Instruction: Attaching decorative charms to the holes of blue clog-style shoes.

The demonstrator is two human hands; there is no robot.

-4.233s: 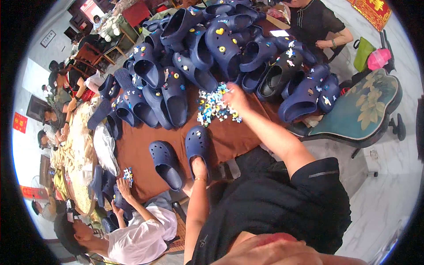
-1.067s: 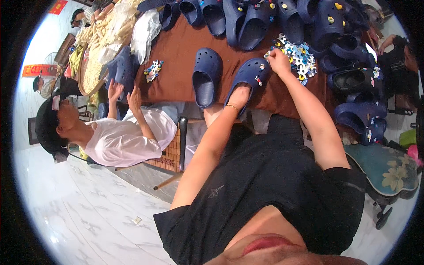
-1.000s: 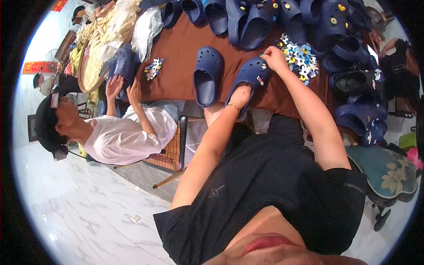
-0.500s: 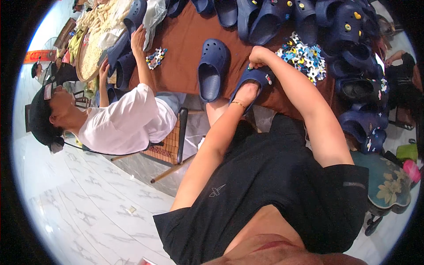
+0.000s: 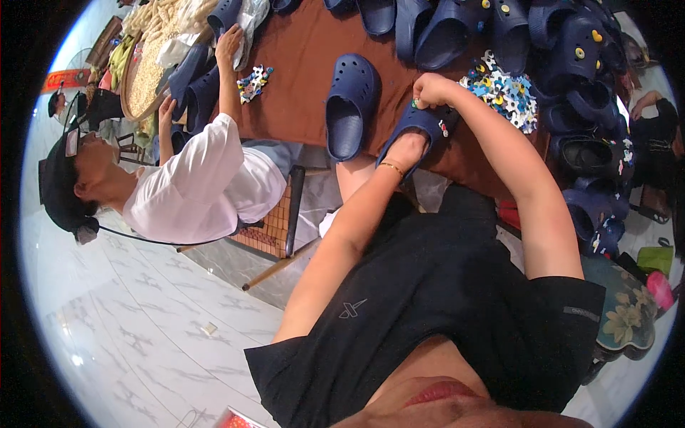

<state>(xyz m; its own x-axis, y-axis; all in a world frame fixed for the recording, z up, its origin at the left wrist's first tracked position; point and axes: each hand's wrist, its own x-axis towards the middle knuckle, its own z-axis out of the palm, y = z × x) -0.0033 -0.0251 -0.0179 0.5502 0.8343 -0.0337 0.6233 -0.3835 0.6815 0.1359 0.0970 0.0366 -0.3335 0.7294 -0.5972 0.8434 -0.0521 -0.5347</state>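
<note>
My left hand reaches into the foot opening of a dark blue clog at the table's near edge; its fingers are hidden inside. Over the toe of that clog, my right hand is closed in a pinch on a small green charm. A white and red charm sits on the right side of the clog. Just left lies another blue clog, with no charms visible on it. To the right of my right hand is a pile of loose charms in white, blue and yellow.
Many blue clogs line the far and right sides of the brown-covered table. At left, a person in a white top handles clogs beside a smaller charm pile. A flower-patterned stool stands at right.
The view has shifted slightly, so the table things appear a little further right. My left hand stays in the clog, and my right hand keeps its pinch at the toe.
</note>
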